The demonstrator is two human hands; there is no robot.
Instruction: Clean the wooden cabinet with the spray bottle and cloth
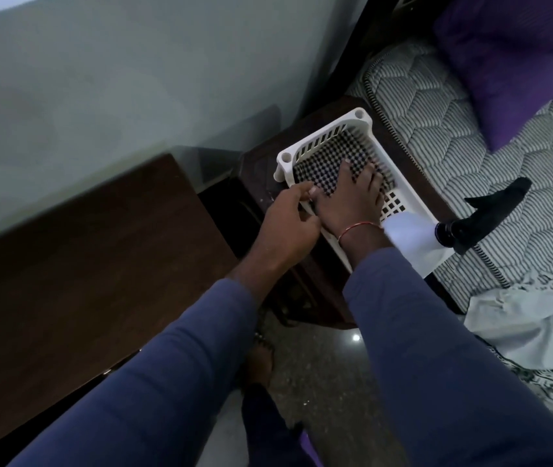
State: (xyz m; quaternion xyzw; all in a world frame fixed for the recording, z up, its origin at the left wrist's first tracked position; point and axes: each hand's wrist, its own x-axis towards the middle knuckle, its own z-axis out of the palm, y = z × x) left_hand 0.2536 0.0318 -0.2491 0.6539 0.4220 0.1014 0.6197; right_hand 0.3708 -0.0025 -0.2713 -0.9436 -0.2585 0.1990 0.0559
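A white plastic basket [330,124] stands on a dark wooden bedside cabinet [261,163]. Inside it lies a black-and-white checked cloth [332,156]. My right hand [349,200] rests flat on the cloth with its fingers spread. My left hand [288,220] is at the basket's near left rim, fingers curled round the edge. A white spray bottle [410,235] with a black trigger head lies at the basket's right end, partly over the mattress, behind my right wrist.
A brown wooden top [76,264] fills the left, against a pale wall [133,79]. A striped mattress [491,136] with a purple pillow [511,52] lies to the right. A speckled floor [329,382] and my foot show below.
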